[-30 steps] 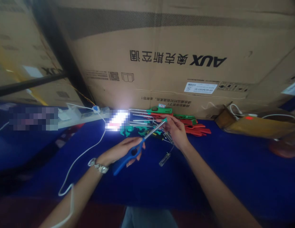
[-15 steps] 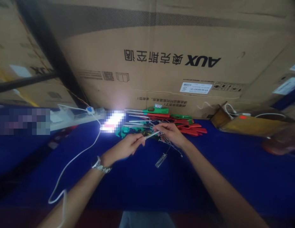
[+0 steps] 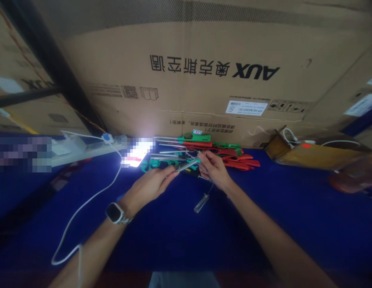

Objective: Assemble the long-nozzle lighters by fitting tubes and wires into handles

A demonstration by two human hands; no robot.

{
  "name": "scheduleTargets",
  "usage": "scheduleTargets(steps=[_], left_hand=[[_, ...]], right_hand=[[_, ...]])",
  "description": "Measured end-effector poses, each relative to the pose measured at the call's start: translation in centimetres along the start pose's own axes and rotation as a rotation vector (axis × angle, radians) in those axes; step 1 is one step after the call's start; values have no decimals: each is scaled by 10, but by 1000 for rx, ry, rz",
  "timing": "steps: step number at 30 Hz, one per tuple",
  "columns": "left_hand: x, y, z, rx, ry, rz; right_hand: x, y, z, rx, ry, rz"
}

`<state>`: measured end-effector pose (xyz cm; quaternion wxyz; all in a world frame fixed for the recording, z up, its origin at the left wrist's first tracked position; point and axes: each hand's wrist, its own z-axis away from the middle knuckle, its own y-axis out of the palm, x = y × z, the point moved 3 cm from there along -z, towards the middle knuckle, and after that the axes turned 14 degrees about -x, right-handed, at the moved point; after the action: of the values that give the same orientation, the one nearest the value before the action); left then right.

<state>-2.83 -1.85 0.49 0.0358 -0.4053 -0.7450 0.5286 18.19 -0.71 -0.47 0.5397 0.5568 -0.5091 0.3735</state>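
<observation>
With left hand (image 3: 151, 186) pinching the tube (image 3: 184, 166) and right hand (image 3: 214, 170) pinching the green tip (image 3: 199, 160), holding the lighter (image 3: 189, 163) above the surface (image 3: 174, 232), just in front of the pile (image 3: 201, 144). Might knock the tip askew if pressing out of line; might snag the wire (image 3: 210, 188) by the clear part (image 3: 200, 204) if swinging right. Pointing rightward and slightly toward the pile, with long axis slanting from left hand to right; hiding most of the handle (image 3: 121, 197) under left hand.

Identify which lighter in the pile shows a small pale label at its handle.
The rearmost lighter, green-handled: the label sits at its handle, while the red handles in front show none.
</observation>
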Motion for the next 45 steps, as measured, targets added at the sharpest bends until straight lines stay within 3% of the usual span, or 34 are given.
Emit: scheduleTargets(steps=[7, 15, 20, 26, 31, 35, 39, 45], left_hand=[[-5, 1, 0, -24, -2, -62], [-5, -1, 0, -6, -6, 22], [-6, 1, -1, -36, -12, 60], [-4, 0, -3, -49, -146, 226], [-7, -1, -2, -40, -200, 415], [-4, 8, -4, -119, -292, 548], [2, 13, -7, -249, -407, 607], [-4, 9, -10, -310, -454, 645]], right_hand=[[-2, 0, 0, -120, 55, 49], [3, 14, 10, 91, 93, -127], [-9, 30, 18, 66, 149, -118], [-13, 39, 25, -26, 253, -201], [-13, 47, 30, 13, 208, -202], [-24, 55, 35, 101, 212, -105], [-30, 55, 35, 44, 200, -66], [-24, 58, 38, 29, 195, -85]])
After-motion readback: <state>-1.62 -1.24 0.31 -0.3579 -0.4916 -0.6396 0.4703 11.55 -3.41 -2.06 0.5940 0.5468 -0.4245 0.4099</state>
